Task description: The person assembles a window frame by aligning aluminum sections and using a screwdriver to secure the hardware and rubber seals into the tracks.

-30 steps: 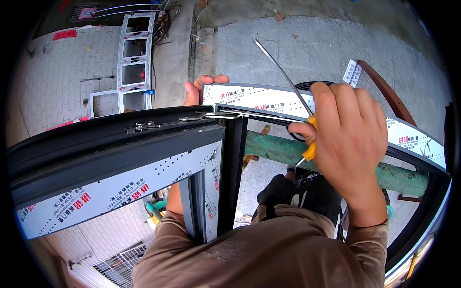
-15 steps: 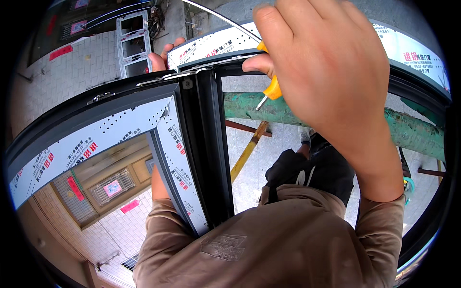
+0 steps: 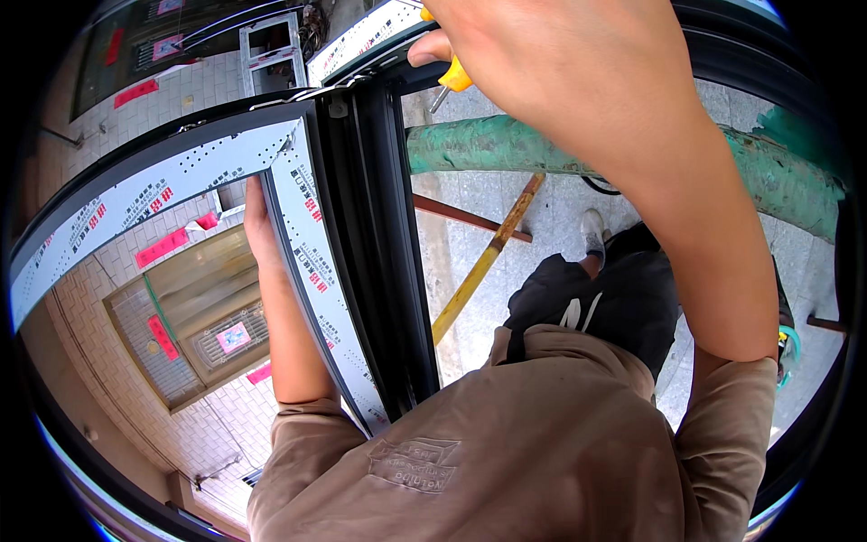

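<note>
My right hand (image 3: 533, 45), at the top middle, is closed around a yellow-handled screwdriver (image 3: 458, 76). A short metal end sticks out below the handle, and the hand covers much of the tool. Just left of it are the metal hinge arms (image 3: 336, 88) along the top of a dark window sash (image 3: 293, 167) faced with printed white film. The sash stands swung out from the black window frame (image 3: 366, 226). My left forearm passes behind the sash's upright, seen through its opening. My left hand (image 3: 256, 206) is at the upper corner, its fingers hidden behind the sash.
A green, worn pipe (image 3: 488, 144) crosses behind the opening on the right. Below it are a yellow rusty bar (image 3: 492, 253) and a reddish-brown bar (image 3: 465, 217). A tiled building wall (image 3: 194, 99) and white-framed panels (image 3: 271, 54) show at the left.
The view has shifted, with frame and right hand now higher in the picture. My left fingers, earlier showing above the sash corner, are now hidden. The screwdriver stays in my right hand.
</note>
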`<state>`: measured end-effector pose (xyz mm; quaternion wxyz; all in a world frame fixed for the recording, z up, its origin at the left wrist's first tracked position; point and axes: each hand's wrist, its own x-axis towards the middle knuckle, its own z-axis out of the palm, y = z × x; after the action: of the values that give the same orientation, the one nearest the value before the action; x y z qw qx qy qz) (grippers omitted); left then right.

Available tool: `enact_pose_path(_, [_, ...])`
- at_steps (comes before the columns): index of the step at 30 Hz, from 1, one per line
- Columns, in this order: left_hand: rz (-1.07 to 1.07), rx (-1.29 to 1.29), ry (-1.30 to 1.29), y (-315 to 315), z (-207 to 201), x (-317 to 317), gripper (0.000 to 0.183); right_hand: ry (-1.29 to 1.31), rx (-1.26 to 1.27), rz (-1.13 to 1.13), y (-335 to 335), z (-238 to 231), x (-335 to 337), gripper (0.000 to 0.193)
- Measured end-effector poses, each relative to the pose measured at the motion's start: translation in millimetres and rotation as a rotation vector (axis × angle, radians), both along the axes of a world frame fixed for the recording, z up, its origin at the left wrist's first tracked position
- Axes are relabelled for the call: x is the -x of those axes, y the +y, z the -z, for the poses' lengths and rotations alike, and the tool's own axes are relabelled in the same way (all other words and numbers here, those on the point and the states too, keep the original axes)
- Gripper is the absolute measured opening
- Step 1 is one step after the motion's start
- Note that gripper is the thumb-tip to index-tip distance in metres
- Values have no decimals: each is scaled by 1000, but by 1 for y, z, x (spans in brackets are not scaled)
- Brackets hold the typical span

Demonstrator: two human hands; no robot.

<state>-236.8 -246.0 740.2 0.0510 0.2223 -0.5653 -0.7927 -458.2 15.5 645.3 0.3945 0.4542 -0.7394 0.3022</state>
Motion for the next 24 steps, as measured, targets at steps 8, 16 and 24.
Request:
enact_pose_path(8, [-91,120,-117,21,-14,-49,94,-22,165,-57,-15,21,6,26])
enact_pose_path(16, [26,523,-313,36,-31,-54,100,-61,110,-88,-9,15,6,29])
enact_pose_path(24, [44,813,-343,67,-47,-37,129,-119,13,-24,-2,4,4,34])
